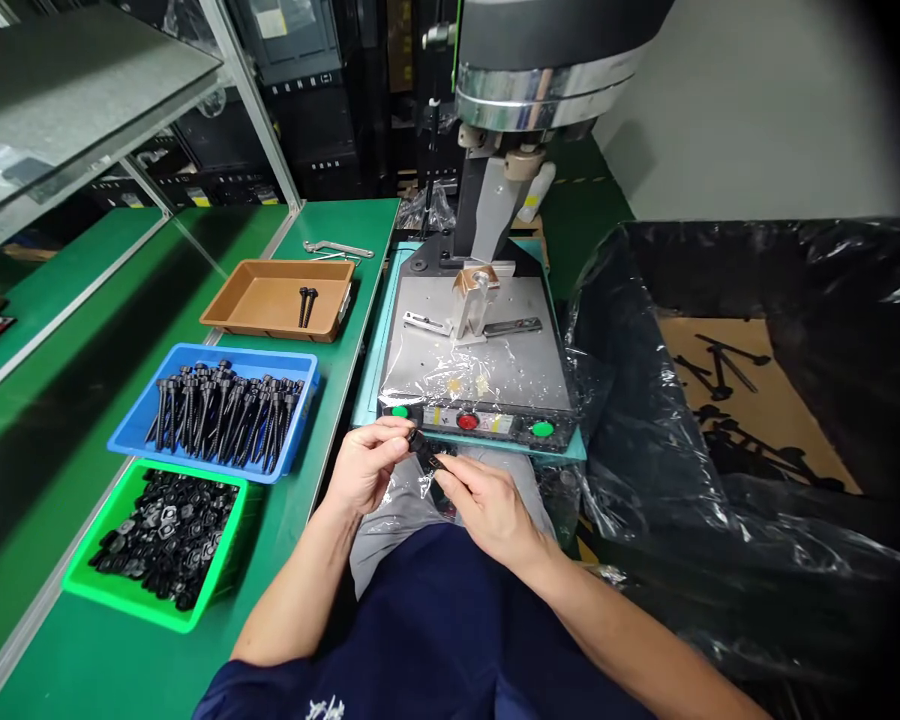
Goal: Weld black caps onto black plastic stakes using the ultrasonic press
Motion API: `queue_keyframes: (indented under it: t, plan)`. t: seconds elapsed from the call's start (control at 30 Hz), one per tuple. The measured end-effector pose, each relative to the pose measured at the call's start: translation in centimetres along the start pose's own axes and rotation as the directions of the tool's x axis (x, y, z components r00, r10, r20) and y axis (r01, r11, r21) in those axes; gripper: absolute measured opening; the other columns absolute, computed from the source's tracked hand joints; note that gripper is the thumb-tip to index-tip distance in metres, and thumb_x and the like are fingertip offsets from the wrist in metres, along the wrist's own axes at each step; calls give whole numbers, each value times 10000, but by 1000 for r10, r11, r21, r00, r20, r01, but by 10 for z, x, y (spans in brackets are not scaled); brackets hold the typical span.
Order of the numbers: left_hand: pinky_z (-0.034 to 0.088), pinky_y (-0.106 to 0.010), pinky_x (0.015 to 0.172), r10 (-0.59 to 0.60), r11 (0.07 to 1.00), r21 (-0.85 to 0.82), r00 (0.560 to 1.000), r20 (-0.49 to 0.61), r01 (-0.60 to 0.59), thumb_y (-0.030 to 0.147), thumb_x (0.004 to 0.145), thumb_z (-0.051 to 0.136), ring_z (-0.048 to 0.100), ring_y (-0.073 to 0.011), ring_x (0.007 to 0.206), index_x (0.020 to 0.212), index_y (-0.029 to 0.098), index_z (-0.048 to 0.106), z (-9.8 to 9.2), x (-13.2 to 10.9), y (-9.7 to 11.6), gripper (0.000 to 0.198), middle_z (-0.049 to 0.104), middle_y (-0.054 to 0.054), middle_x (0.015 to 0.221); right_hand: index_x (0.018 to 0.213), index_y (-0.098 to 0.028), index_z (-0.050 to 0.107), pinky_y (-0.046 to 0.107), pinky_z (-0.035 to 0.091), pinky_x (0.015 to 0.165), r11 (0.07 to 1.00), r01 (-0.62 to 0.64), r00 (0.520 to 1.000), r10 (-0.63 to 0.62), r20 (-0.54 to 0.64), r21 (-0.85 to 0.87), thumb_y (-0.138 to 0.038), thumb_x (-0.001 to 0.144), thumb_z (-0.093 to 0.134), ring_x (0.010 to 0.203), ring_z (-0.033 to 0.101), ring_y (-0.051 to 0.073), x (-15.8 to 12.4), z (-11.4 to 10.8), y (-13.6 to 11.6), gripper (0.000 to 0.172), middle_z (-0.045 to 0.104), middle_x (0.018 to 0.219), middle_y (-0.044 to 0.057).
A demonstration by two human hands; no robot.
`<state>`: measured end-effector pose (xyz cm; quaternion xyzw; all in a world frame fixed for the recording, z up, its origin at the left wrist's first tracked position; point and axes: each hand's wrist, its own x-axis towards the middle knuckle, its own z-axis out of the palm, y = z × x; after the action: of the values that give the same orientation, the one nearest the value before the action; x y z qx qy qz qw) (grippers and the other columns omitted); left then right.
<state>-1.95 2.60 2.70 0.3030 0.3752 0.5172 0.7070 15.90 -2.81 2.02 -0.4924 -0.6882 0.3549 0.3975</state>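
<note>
Between my two hands is a dark bolt-like part [423, 447] with a wider head and a shaft, held over my lap. My left hand [365, 466] is closed, its thumb and fingers pinching the head end. Closed round the shaft end is my right hand [487, 500], which hides part of it. Just beyond stands a press machine [487, 385] with a metal plate, two green buttons and a red one. An upright clear fixture [474, 305] sits on the plate beneath the machine's metal tool [495, 205].
On the green bench [285, 590] at left stand a blue tray [129, 428] of long black parts, a green bin [131, 603] of small black pieces and a brown tray [251, 290] with two black parts. Wrenches [339, 249] lie behind. A plastic-lined box [787, 400] at right holds black parts.
</note>
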Motion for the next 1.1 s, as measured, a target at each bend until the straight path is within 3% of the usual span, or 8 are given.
queue_keyframes:
  t: [0.2, 0.33, 0.4, 0.63, 0.77, 0.9, 1.1]
  plan:
    - [544, -343, 769, 133, 973, 189, 991, -4, -130, 233, 635, 851, 658, -209, 911, 746, 209, 781, 7, 1, -7, 134, 717, -69, 963, 1086, -183, 673, 316, 478, 677, 998, 27, 995, -33, -89, -64, -247, 975, 469, 741, 624, 195, -2, 1, 8, 240, 666, 844, 64]
    - [513, -389, 906, 286, 880, 367, 953, 96, -301, 200, 715, 799, 650, -219, 1013, 869, 230, 783, 7, 2, -16, 158, 724, -75, 1030, 961, -189, 688, 286, 456, 624, 999, -35, 996, 35, -77, 1, -237, 954, 503, 664, 607, 170, 0, -7, 10, 192, 640, 737, 25]
    - [518, -385, 899, 312, 845, 409, 939, 144, -344, 186, 715, 797, 644, -225, 1042, 919, 232, 774, 9, 4, -18, 210, 718, -83, 1062, 941, -190, 682, 276, 447, 611, 999, -46, 995, 48, -82, 23, -237, 953, 498, 662, 607, 165, 0, -9, 11, 190, 641, 733, 20]
    - [540, -312, 793, 294, 854, 390, 938, 184, -344, 212, 699, 811, 631, -221, 1042, 983, 210, 728, 40, 22, -22, 297, 660, -96, 1148, 889, -195, 662, 262, 444, 584, 998, -50, 970, 56, -235, 33, -273, 964, 494, 628, 593, 157, 9, -14, 19, 200, 632, 701, 19]
    - [522, -270, 731, 329, 852, 390, 937, 120, -349, 248, 676, 831, 616, -125, 772, 1068, 221, 662, 71, 36, -31, 428, 643, -30, 967, 971, -203, 679, 268, 475, 631, 1000, 0, 934, -1, -357, -2, -282, 973, 503, 672, 625, 168, 25, -25, 24, 193, 660, 737, 30]
    - [482, -243, 700, 444, 789, 442, 893, 70, -427, 277, 711, 807, 573, -114, 730, 983, 195, 671, 95, 53, -33, 315, 628, -9, 848, 987, -195, 681, 284, 500, 678, 998, 18, 911, -38, -411, -53, -245, 969, 491, 719, 650, 183, 37, -38, 25, 197, 681, 780, 51]
    - [480, -252, 653, 338, 815, 435, 923, 182, -384, 312, 744, 780, 579, -129, 704, 979, 193, 685, 107, 74, -27, 280, 635, -7, 791, 947, -200, 684, 306, 525, 687, 999, -2, 904, -19, -427, -48, -258, 949, 517, 704, 653, 192, 44, -49, 37, 176, 683, 770, 54]
